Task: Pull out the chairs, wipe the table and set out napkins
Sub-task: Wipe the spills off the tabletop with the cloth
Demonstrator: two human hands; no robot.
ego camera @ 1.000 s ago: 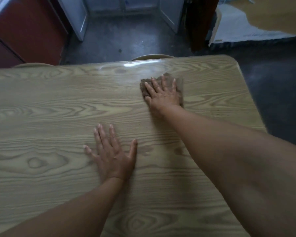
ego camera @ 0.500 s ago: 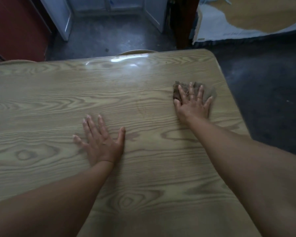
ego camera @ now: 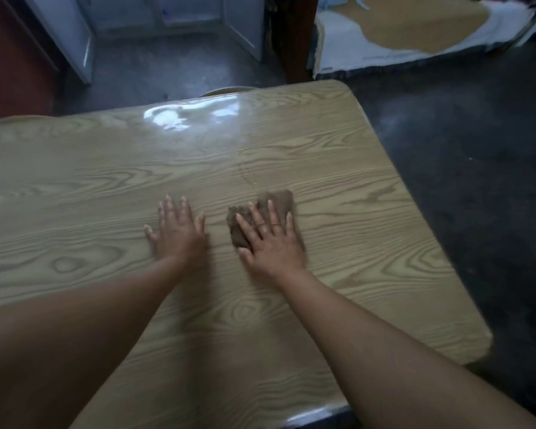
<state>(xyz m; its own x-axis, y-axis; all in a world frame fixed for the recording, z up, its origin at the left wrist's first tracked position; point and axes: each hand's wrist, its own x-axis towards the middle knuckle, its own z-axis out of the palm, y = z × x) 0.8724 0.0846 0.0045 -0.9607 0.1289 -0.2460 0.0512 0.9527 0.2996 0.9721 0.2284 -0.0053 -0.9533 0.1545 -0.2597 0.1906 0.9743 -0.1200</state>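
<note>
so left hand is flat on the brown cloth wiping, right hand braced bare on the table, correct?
Sides are swapped. The head view shows the right hand flat on the brown cloth, and the left hand braced bare on the table.

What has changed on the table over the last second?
The right hand has slid the brown cloth from the table's far side out toward its right edge, then back near the left hand. The left hand stayed flat on the table, and the cloth stayed under the right palm.
</note>
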